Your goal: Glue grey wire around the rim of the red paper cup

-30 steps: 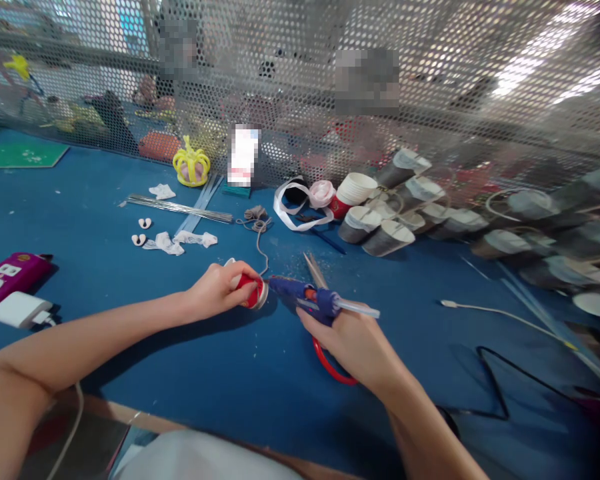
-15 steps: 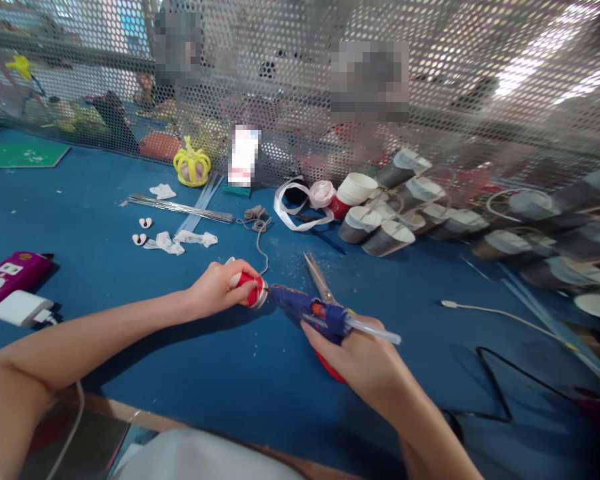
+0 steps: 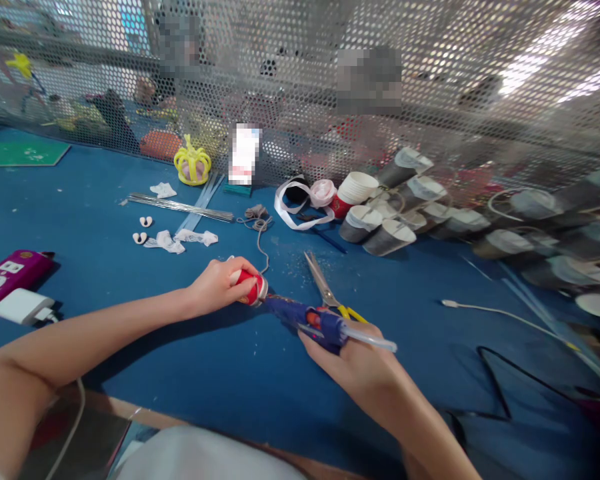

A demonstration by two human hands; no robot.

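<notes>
Your left hand (image 3: 215,287) is wrapping closed around the red paper cup (image 3: 250,288) lying on its side, while your right hand (image 3: 353,357) is gripping the blue glue gun (image 3: 305,317), its nozzle touching the cup's rim; scissors (image 3: 325,287) are lying just beyond the gun.

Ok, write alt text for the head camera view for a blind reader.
Left hand holds a small red cup on its side on a blue table; right hand holds a blue glue gun, nozzle at the cup's end. Scissors lie beyond the gun, and grey paper cups are heaped by a mesh screen.
</notes>
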